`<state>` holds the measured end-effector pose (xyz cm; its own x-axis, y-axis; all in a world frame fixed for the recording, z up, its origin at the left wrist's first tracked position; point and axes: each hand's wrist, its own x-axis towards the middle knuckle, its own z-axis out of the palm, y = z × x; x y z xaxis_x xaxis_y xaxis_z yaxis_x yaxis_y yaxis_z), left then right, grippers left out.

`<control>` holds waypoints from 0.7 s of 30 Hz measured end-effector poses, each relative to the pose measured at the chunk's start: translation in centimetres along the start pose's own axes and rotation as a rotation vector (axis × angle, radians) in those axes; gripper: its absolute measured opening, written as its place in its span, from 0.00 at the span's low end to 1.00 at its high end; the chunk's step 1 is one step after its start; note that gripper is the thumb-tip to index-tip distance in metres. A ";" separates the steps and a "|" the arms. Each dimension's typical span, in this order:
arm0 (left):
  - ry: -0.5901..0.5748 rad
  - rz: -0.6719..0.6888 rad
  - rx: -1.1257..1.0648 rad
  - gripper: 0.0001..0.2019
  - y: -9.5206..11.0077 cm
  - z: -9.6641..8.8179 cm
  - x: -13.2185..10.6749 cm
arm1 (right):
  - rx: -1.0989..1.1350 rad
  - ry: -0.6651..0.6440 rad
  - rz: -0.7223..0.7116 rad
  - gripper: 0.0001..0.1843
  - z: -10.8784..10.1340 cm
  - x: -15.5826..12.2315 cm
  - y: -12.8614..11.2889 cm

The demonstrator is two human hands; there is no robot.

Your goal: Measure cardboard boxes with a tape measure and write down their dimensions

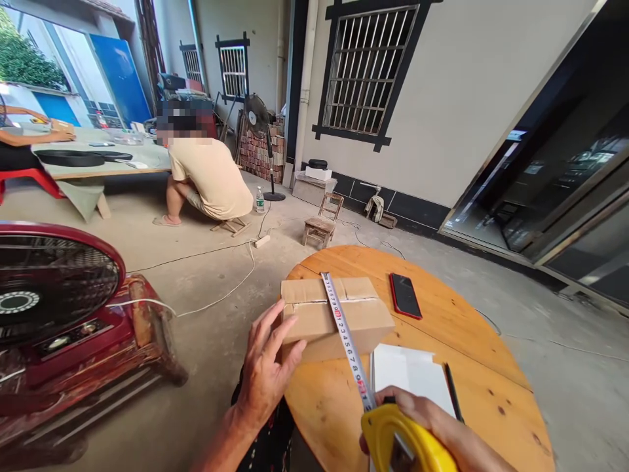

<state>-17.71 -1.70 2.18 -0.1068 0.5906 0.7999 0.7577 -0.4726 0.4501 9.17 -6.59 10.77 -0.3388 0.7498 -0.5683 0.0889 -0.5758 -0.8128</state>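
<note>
Yellow casing fills the right hand [432, 416], its fingers wrapped about the tape [381, 429] at the near edge of the table. The left hand [263, 373] holds its fingers loosely spread, their tips against the left end of the box [309, 328]. From the tape, the blade [346, 341] runs out over the near side of the box and across its top, over the seam, with its tip at the far edge.

The box is brown card and sits on the round wooden table [496, 367], near its left rim. Right of it lies a phone [405, 295] in a red case; nearer, partly behind the right hand, is white paper [413, 373], with a black pen [453, 393] along its right edge.

Beyond the table stands a small chair [322, 226]. To the left is a red fan [54, 288]; farther back, a person [209, 177] in a pale shirt sits low beside a long worktop [147, 160]. A black fan [256, 115] stands near a bottle [260, 201], and a barred window [368, 72] is set in the wall [457, 85].
</note>
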 end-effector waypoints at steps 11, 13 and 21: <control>0.018 -0.081 -0.043 0.14 0.7 -0.2 0.2 | 0.049 0.018 0.070 0.28 0.9 1.1 3.3; 0.015 -0.090 -0.043 0.13 0.7 -0.2 0.2 | 0.029 0.011 -0.001 0.26 1.1 0.5 3.0; -0.051 -0.381 -0.170 0.35 0.1 0.5 -2.7 | 0.011 0.138 -0.253 0.33 -1.7 -1.1 -2.4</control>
<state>-17.01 -3.04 -0.14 -0.3236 0.7735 0.5449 0.5529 -0.3128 0.7723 10.94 -5.45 13.14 -0.2182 0.9070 -0.3602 0.0069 -0.3677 -0.9299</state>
